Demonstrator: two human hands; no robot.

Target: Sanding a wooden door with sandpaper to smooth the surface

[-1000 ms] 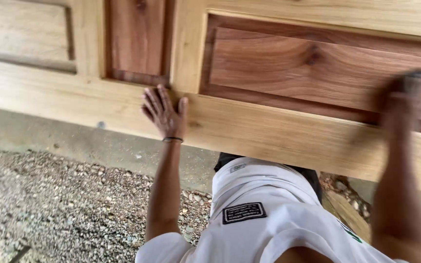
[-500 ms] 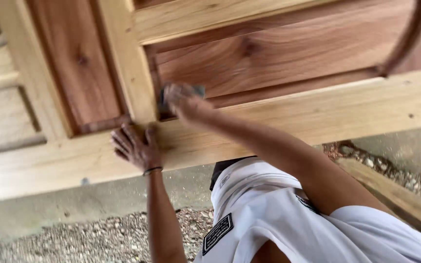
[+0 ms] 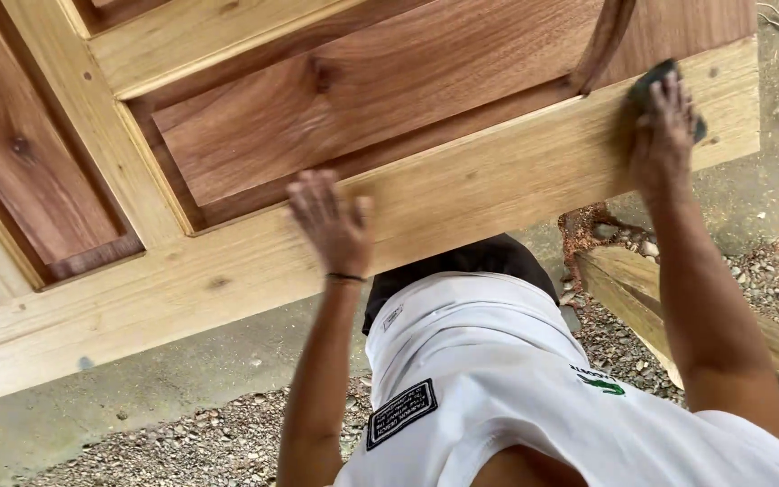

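The right hand (image 3: 664,135) presses a dark sanding pad (image 3: 669,86) flat against the pale lower rail of a wooden panel door (image 3: 462,194), grip closed over the pad near the rail's far end. The left hand (image 3: 331,225) rests open, fingers spread, on the same rail, holding nothing.

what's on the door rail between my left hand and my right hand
In the head view, only bare pale wood of the door rail lies between the left hand and the right hand, which presses a dark sanding pad.
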